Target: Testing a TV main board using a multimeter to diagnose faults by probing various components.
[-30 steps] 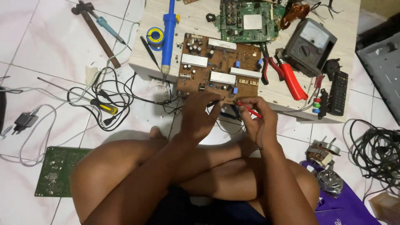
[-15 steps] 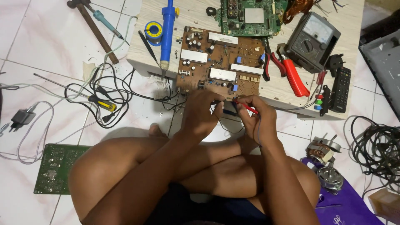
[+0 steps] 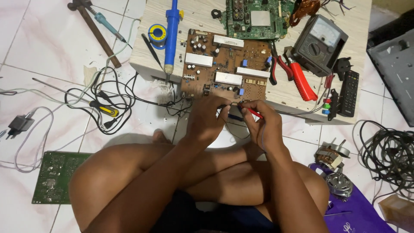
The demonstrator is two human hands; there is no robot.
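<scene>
Person seated cross-legged on the tiled floor, facing a low pale counter (image 3: 202,17). Both hands meet at its near edge, just below a brown circuit board (image 3: 224,64) that lies flat on the counter.

Right hand (image 3: 263,125): grip pressed together, pinching a red probe (image 3: 254,113), held low and slanting, tip pointing toward the near edge of the board. Left hand (image 3: 207,116): fingers curled in, grip pinched on a thin black probe (image 3: 224,106) near the same edge; the tip itself is hidden by the fingers, so contact with the board cannot be told. A thin dark lead loops down between the hands.

On the counter, beyond the brown board: a green circuit board (image 3: 254,17) at the far edge. Left of the brown board, a blue desoldering pump (image 3: 171,32) lying lengthwise, a small reel of solder (image 3: 157,33) beside it. Right of it, red-handled pliers (image 3: 295,75), then an analog multimeter (image 3: 321,43) tilted up, and a black remote control (image 3: 348,92) near the right edge.

Floor, left side: a tangle of black cables (image 3: 108,99), a yellow-handled screwdriver (image 3: 101,108), a hammer (image 3: 92,28), another green board (image 3: 54,177) by the knee. Right side: a coil of black cable (image 3: 388,151).
</scene>
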